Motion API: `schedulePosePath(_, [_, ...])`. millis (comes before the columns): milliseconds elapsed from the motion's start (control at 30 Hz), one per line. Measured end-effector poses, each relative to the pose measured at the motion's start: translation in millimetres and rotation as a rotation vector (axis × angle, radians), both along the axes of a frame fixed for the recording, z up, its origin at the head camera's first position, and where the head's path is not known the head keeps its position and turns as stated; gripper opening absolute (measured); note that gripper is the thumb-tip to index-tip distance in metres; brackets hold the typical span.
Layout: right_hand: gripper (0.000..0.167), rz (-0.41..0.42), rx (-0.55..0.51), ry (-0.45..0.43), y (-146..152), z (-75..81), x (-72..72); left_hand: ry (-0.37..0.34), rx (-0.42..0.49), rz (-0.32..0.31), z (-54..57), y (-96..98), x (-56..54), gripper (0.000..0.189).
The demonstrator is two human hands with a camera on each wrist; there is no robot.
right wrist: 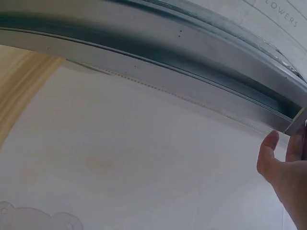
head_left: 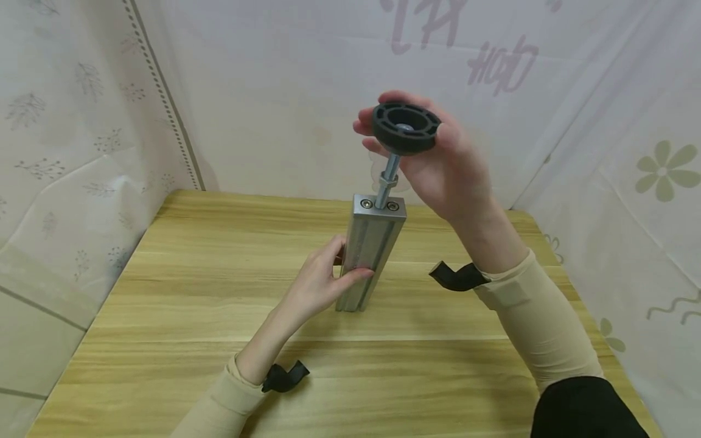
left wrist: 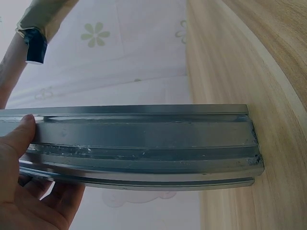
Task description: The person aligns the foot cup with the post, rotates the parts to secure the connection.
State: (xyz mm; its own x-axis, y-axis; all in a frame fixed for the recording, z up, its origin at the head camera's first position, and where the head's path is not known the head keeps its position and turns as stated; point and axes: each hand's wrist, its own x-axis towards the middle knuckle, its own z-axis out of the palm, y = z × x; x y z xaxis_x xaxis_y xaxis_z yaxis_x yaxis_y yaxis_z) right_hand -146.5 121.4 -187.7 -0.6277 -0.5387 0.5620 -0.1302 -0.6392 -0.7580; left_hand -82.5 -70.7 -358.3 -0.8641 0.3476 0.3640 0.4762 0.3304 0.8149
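Observation:
An aluminium profile [head_left: 366, 237] stands upright, slightly tilted, its lower end at the table. My left hand [head_left: 319, 280] grips it around the middle, thumb across the near face and fingers behind. Two screws sit in its top end plate [head_left: 380, 212]. From between them rises a threaded rod [head_left: 393, 164] with a hex nut [head_left: 389, 179], topped by the round black base of a levelling foot [head_left: 405, 145]. My right hand [head_left: 446, 167] holds that base by its rim, thumb at the right side and fingers around the back. Grooves run along the profile [left wrist: 144, 134] in the left wrist view.
The wood-grain table [head_left: 191, 292] spreads out under both arms. Behind it and at both sides hangs a pale printed cloth [head_left: 285, 109]. A black strap end [head_left: 459, 277] sticks out from the right wrist, another [head_left: 286, 377] from the left.

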Motion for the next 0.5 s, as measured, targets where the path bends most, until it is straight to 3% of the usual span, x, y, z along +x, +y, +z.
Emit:
schedulePosePath(267, [0.069,-0.229,-0.027,0.103,-1,2.3,10.1,0.007,0.0,0.002,-0.2,0.5,-0.3,0.047])
schedulePosePath(500, [0.07,-0.638,0.064,0.266,-10,6.5,29.7,0.017,0.003,-0.007,-2.2,0.5,-1.4,0.046])
